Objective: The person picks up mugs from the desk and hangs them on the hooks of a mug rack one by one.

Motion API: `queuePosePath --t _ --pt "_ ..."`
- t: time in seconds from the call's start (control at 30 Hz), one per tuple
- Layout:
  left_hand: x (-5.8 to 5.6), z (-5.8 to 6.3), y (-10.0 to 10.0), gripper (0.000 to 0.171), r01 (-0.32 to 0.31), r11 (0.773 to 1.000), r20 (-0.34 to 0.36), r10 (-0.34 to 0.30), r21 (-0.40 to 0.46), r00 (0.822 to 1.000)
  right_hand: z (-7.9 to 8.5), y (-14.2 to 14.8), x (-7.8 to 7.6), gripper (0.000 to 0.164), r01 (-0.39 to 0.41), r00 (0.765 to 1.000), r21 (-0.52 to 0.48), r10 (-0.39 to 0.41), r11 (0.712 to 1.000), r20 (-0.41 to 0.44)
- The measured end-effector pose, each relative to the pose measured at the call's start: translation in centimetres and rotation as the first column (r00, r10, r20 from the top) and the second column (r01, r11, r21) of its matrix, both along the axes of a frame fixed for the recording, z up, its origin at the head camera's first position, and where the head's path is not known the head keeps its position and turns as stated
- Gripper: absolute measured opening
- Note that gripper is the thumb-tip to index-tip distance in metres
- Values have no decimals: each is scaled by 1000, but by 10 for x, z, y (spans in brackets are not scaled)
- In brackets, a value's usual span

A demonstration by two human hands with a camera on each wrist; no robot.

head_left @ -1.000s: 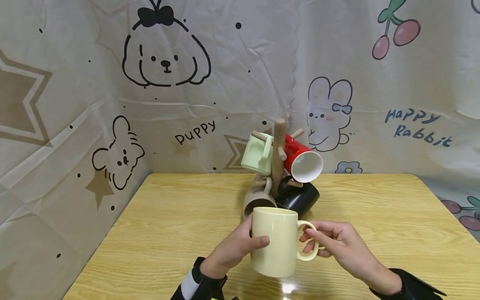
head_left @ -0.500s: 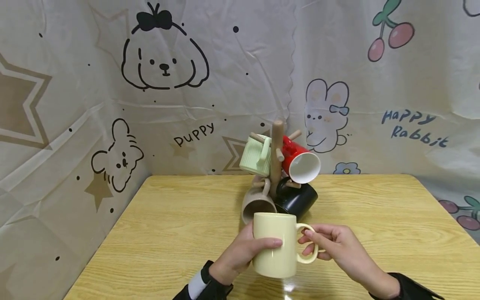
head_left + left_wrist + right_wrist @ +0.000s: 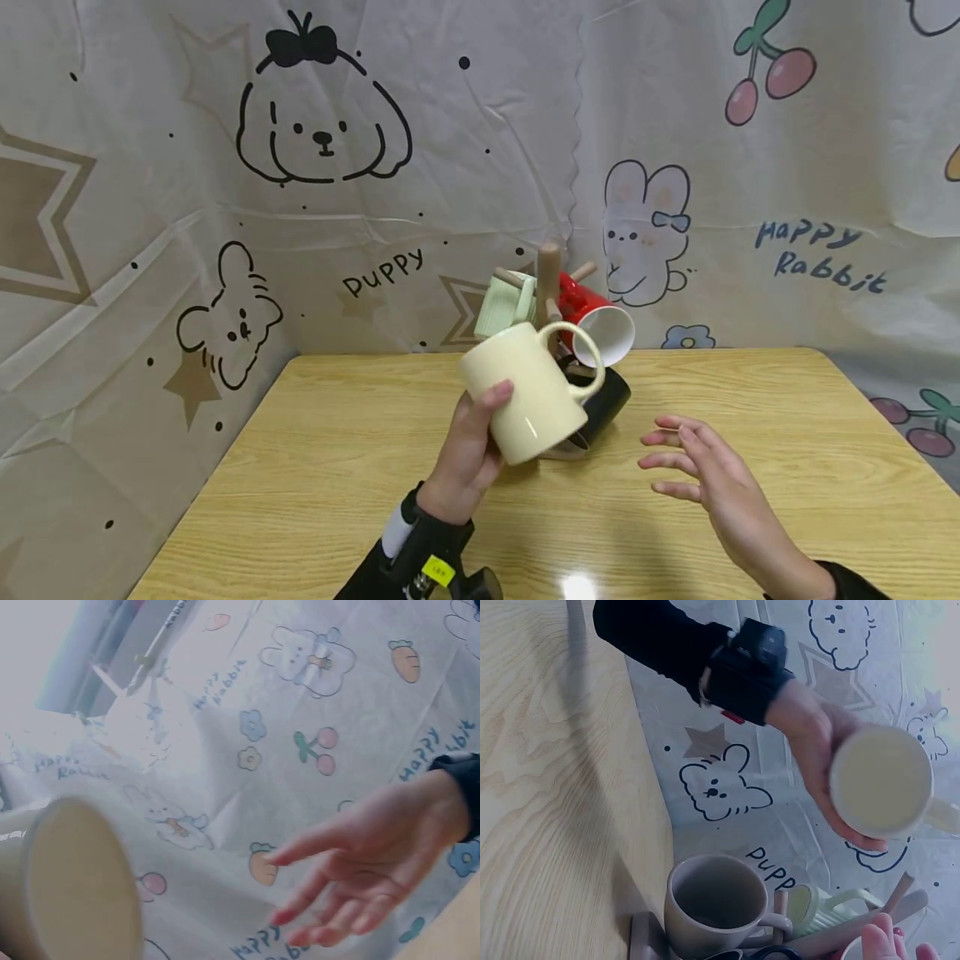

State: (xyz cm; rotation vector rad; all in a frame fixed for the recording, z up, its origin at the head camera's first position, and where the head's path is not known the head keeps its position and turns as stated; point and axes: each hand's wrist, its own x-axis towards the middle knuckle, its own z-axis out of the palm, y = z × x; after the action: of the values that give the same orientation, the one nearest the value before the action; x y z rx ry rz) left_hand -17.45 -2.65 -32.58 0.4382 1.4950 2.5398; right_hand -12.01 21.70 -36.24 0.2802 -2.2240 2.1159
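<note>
My left hand [image 3: 468,454] grips a pale yellow mug [image 3: 525,392] by its body, thumb across the near side. The mug is raised and tilted, its handle towards the upper right, in front of the wooden mug tree [image 3: 550,275]. My right hand [image 3: 712,483] is off to the right, fingers spread and apart from the mug. In the left wrist view the same mug [image 3: 82,885] is at the lower left, with my right hand [image 3: 367,862] to its right.
Green [image 3: 504,307], red [image 3: 581,304] and black [image 3: 611,400] mugs hang on the tree. A grey-beige mug [image 3: 712,907] shows low on it in the right wrist view, mostly hidden in the head view. A printed cloth [image 3: 337,217] stands behind the wooden table [image 3: 337,475].
My right hand has let go of the mug's handle and moved away to the right. The left hand has raised the mug and tilted it from upright, swinging the handle upwards.
</note>
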Motion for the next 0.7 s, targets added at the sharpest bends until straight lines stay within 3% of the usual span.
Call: queuePosePath --t 0.1,0.2,0.47,0.7 --pt "-9 6 8 57 -121 991 36 119 62 992 -3 2 0 27 -2 1000 -13 2 1000 -5" --pt "-18 5 15 51 -194 976 73 188 100 980 -5 3 -1 27 7 1000 -3 -7 1000 8" --pt "-32 -9 30 55 -268 959 80 261 88 962 -11 4 -4 28 43 999 -6 -43 999 31" --pt "-42 -9 38 57 -345 933 87 336 107 938 -16 5 -7 28 73 997 -64 -71 995 36"
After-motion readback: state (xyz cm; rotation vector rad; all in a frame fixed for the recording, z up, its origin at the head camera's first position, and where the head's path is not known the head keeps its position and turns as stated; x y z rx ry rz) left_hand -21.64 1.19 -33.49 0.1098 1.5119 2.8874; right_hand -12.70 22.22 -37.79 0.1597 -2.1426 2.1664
